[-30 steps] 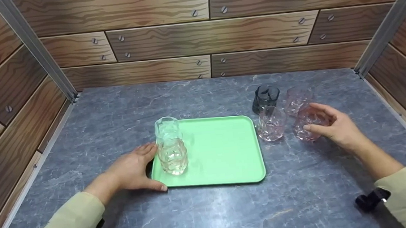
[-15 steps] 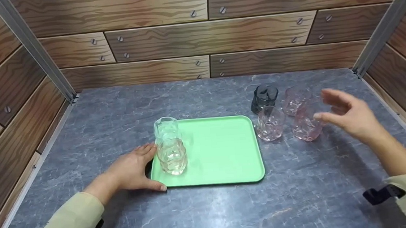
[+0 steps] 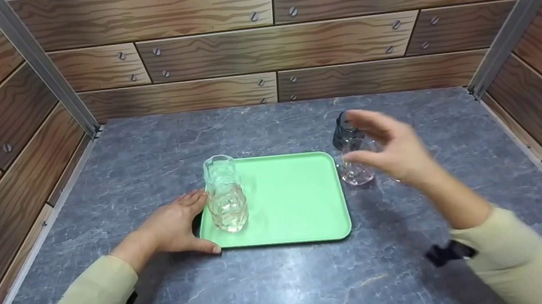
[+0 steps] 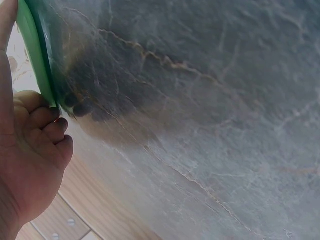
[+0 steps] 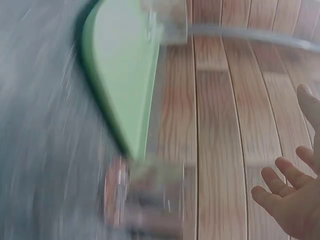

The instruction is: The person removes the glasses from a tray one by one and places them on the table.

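Observation:
A green tray [image 3: 294, 203] lies on the grey marble-look counter. Two clear glasses stand at its left side, one [image 3: 219, 168] behind the other [image 3: 228, 206]. My left hand [image 3: 194, 221] holds the tray's front-left corner; in the left wrist view its curled fingers [image 4: 52, 122] press against the tray rim [image 4: 35, 55]. My right hand [image 3: 364, 137] hovers blurred and empty, fingers spread, over a pink glass [image 3: 356, 174] just right of the tray. A dark grey glass [image 3: 344, 134] stands behind it. The hand hides the other pink glasses.
Wood-pattern walls with screws enclose the counter on three sides, with metal posts [image 3: 36, 64] in the back corners. The right wrist view is motion-blurred and shows the tray [image 5: 125, 75], a pink glass [image 5: 145, 200] and my open fingers [image 5: 285, 195].
My right hand let go of the pink glass at the far right, lifted, and swung left, empty, over the pink glass beside the tray. My left hand stayed on the tray.

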Action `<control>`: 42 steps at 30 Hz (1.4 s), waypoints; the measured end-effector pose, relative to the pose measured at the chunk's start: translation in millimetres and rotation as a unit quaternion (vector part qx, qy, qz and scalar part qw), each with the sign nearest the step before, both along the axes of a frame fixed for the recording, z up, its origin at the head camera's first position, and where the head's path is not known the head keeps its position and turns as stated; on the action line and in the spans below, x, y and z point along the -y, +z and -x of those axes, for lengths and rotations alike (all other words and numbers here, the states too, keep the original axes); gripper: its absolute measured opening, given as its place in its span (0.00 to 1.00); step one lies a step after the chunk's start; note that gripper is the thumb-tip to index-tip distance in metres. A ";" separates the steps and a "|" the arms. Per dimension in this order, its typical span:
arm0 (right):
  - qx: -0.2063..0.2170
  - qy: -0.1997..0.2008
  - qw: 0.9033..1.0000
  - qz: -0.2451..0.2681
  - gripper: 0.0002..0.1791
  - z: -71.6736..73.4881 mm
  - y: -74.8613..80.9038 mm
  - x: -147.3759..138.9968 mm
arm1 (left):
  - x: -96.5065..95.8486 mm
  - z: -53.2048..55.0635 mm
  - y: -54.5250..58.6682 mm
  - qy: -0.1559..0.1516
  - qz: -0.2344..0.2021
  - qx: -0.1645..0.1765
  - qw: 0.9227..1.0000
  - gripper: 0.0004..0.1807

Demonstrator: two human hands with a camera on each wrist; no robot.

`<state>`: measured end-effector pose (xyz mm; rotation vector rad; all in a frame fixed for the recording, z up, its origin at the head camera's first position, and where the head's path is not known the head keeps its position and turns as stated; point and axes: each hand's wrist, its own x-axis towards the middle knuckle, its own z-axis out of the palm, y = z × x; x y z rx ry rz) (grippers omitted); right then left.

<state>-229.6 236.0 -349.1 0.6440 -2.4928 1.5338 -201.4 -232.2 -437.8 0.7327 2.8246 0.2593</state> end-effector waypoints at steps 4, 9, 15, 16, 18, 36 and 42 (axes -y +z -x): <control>0.004 0.050 0.999 0.002 0.49 3.1 -7.6 44.0 | 0.1 -0.2 0.4 0.000 0.002 0.003 1.000 0.78; 0.026 0.088 0.996 -0.012 0.50 1.6 -20.9 93.1 | -0.4 -0.8 2.2 0.001 0.008 0.005 1.000 0.78; 0.059 0.117 0.991 -0.026 0.49 -2.3 -42.4 139.2 | 0.0 -1.6 2.2 0.001 0.004 0.006 1.000 0.77; 0.067 0.121 0.990 -0.026 0.49 -2.8 -46.5 144.9 | 0.0 -1.7 2.3 0.002 0.004 0.008 1.000 0.77; 0.081 0.128 0.988 -0.025 0.49 -3.8 -54.1 155.1 | 0.3 -1.4 1.9 0.002 0.002 0.012 1.000 0.77; 0.122 0.151 0.981 -0.026 0.49 -4.8 -86.0 198.9 | -0.6 -1.6 1.6 0.001 0.002 0.002 1.000 0.77; 0.130 0.144 0.981 -0.029 0.48 -6.9 -90.8 204.4 | -0.4 -1.4 1.5 0.001 0.001 0.000 1.000 0.77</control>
